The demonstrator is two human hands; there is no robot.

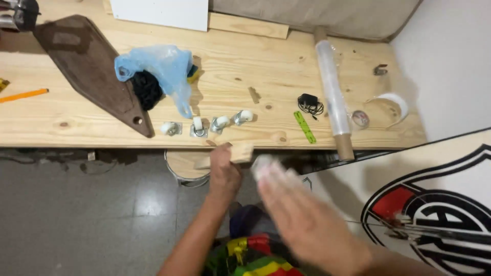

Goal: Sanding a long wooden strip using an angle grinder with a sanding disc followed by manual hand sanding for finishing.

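My left hand (224, 171) grips a small light wooden block (239, 152) just below the front edge of the wooden workbench (266, 66). My right hand (299, 214) is blurred with motion to the right of the block, fingers spread; something pale (263, 164) shows at its fingertips, too blurred to name. Several white caster wheels (204, 124) on metal plates stand in a row on the bench right above the block.
A dark brown pointed board (89, 66) lies at the left, beside a blue plastic bag (163, 69) over something black. A roll of clear film (332, 92), a green strip (305, 127), a black cable (310, 105) and tape rolls (360, 118) lie right. A panel with a red, black and white emblem (434, 204) leans lower right.
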